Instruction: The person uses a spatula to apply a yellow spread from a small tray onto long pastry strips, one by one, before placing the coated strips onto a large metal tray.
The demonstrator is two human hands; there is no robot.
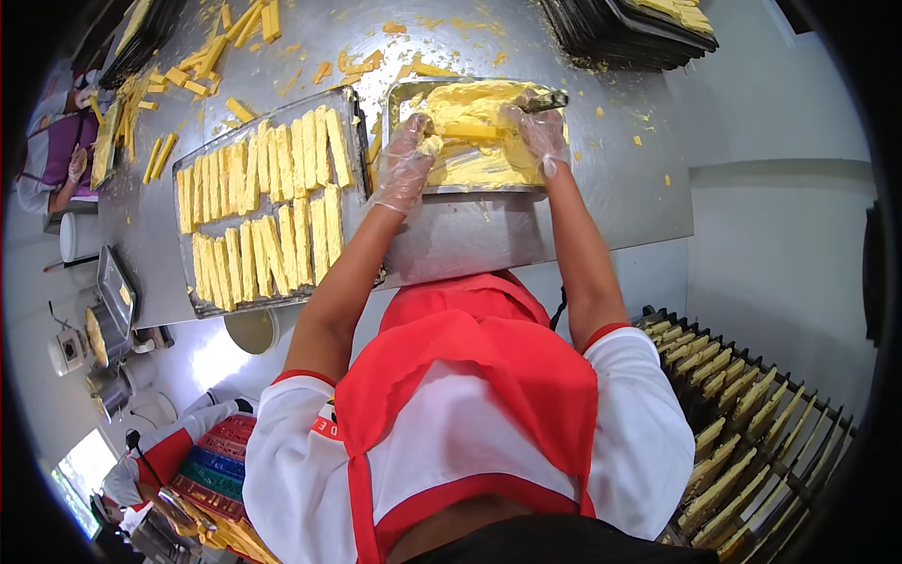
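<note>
A shallow metal tray (pixel 486 189) lies before me, spread with thick pale-yellow cream (pixel 472 99). Between my gloved hands, over the cream, is a plain yellow cake strip (pixel 471 132). My left hand (pixel 407 163) grips the strip's left end, with a lump of cream on its fingertips. My right hand (pixel 539 134) is at the other end and holds a dark-handled tool (pixel 548 101), whose working end is hidden. Both hands wear clear plastic gloves. Left of the tray, a dark baking sheet (pixel 264 206) carries two rows of cream-coated strips (pixel 282 162).
Loose cake strips (pixel 201 67) and crumbs litter the steel table (pixel 620 176). Stacked baking sheets (pixel 627 35) stand at the far right. A rack (pixel 747 423) of loaded trays is at my lower right. Co-workers (pixel 63 148) (pixel 162 451) are on the left, one at the table.
</note>
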